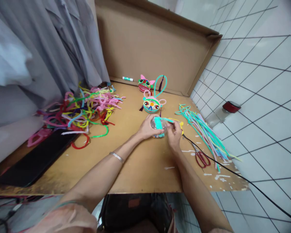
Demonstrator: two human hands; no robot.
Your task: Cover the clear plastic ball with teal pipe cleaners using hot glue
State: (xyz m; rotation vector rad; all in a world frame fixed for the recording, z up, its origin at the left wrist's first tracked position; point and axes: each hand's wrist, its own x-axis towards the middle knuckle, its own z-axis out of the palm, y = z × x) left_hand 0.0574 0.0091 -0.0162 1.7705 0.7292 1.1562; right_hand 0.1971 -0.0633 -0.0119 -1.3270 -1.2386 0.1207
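My left hand [146, 127] is closed around a small clear plastic piece, perhaps a cut bottle part, with a band of teal pipe cleaner [158, 123] across it. From that band a teal strand runs to the right, and the fingers of my right hand [174, 132] pinch it near the piece. Just beyond my right hand, partly hidden by it, lies a yellow tool [181, 125], likely a glue gun, with a black cord [210, 157]. Behind my hands stands a decorated animal face [151, 104] with pink loop ears and a teal loop on top.
A second, red animal face [145, 84] and a glue stick [127, 79] are at the back by the cardboard [157, 45]. Loose pipe cleaners [87, 108] are heaped left beside a black slab [38, 158]. Straight pipe cleaners [206, 132], red-handled scissors [201, 158] and a jar [219, 116] are right.
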